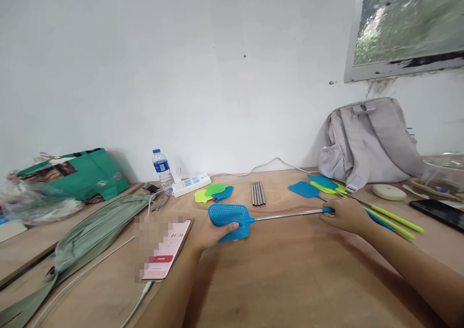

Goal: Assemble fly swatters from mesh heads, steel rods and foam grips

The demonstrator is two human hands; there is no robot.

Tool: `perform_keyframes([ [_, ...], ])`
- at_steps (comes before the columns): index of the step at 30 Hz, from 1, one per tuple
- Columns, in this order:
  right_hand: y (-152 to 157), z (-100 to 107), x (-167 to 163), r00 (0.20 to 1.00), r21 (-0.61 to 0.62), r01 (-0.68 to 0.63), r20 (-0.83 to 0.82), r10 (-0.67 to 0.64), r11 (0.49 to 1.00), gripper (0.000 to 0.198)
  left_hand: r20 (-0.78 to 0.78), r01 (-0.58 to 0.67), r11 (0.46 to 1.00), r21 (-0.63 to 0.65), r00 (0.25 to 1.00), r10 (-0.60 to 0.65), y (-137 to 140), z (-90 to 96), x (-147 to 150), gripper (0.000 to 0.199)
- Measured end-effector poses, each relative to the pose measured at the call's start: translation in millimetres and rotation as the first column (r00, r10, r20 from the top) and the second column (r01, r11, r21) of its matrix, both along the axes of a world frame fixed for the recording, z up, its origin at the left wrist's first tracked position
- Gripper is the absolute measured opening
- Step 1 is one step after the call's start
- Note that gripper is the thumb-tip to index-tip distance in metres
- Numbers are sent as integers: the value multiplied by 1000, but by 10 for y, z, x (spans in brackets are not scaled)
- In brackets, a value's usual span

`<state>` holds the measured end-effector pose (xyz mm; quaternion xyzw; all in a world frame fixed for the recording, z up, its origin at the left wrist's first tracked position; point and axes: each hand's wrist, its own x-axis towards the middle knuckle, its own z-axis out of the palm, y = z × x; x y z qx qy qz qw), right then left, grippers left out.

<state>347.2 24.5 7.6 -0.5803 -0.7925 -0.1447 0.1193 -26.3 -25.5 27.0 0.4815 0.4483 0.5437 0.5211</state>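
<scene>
A blue fly swatter [290, 215] with a metal rod is held sideways just above the table's front half. My left hand [221, 233] is closed on its perforated paddle, thumb on top. Around the blue grip at the other end, my right hand [344, 214] is closed. Behind the paddle lie loose green, yellow and blue swatter heads [215, 191] in a small pile. Several metal tubes [257, 194] rest side by side at the middle. To the right, more blue and yellow-green swatters [393, 213] lie together, partly hidden by my right hand and forearm.
A phone [167, 250] on a white cable lies left of my left arm. Further left are a green strap bag [97, 231] and a teal bag [90, 175]. A water bottle [162, 168] and power strip [191, 185] stand by the wall; a backpack [366, 141] leans at right.
</scene>
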Motion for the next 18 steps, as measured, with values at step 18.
perform_keyframes([
  [18,-89,81,-38,972,90,227,-76,-220,970,31,-73,115,992,-60,990,-119,-88,150,230,44],
])
